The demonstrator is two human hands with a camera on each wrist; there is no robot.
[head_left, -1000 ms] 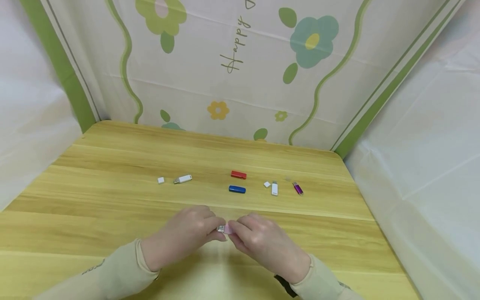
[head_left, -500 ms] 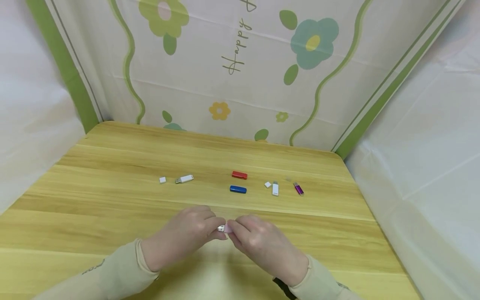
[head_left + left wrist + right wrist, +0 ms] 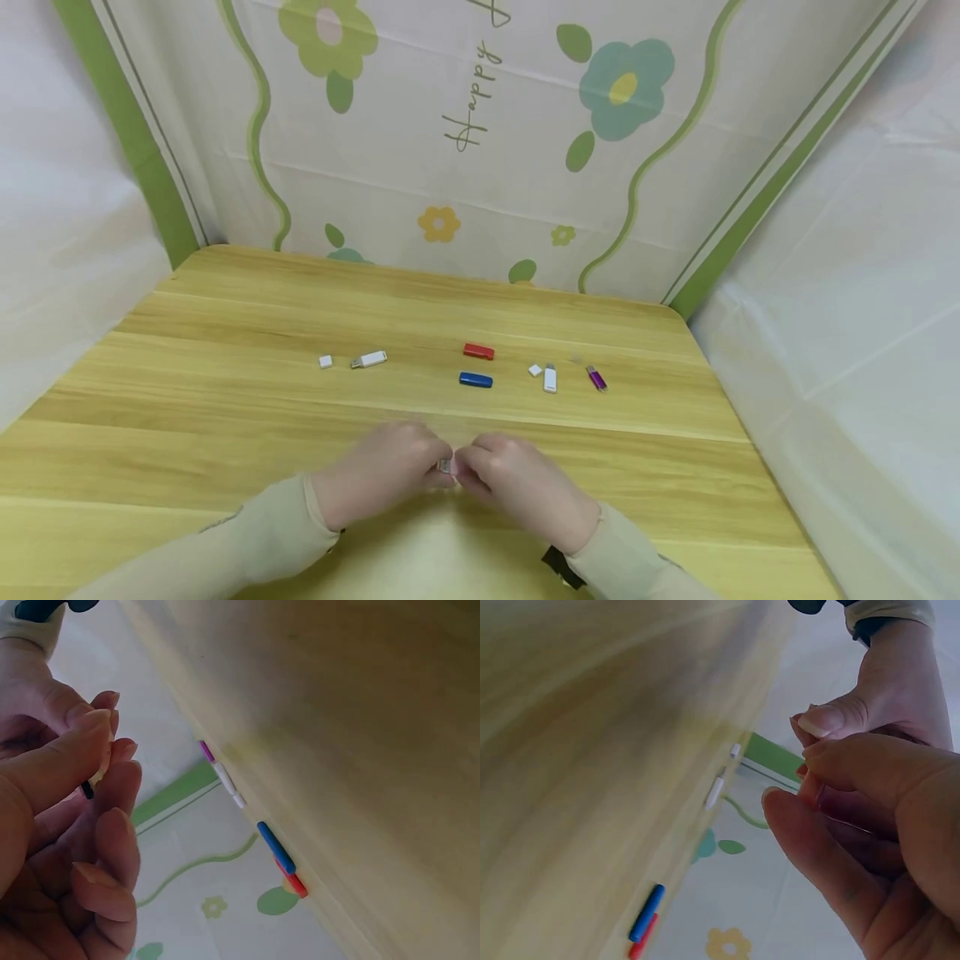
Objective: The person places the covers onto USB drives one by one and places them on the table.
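Observation:
A small pink USB stick [image 3: 447,467] with a silver metal end is held between both hands above the near part of the table. My left hand [image 3: 386,471] pinches its metal end between thumb and fingers. On the other side, my right hand [image 3: 517,483] grips the pink body [image 3: 810,793]. Fingers cover most of the stick, so whether a separate cap is on it cannot be told. In the left wrist view a dark tip [image 3: 88,790] shows below the left thumb.
Beyond the hands lie a white USB stick [image 3: 369,359] with its cap [image 3: 326,362], a red stick [image 3: 478,352], a blue stick [image 3: 476,380], another white stick [image 3: 551,378] beside a cap [image 3: 535,370], and a purple stick [image 3: 596,378]. A patterned curtain [image 3: 390,167] hangs behind the wooden table [image 3: 225,400].
Both hands have sunk slightly toward the table and drawn a little closer together, still holding the pink USB stick. The left hand is blurred by motion. The things on the table lie as before.

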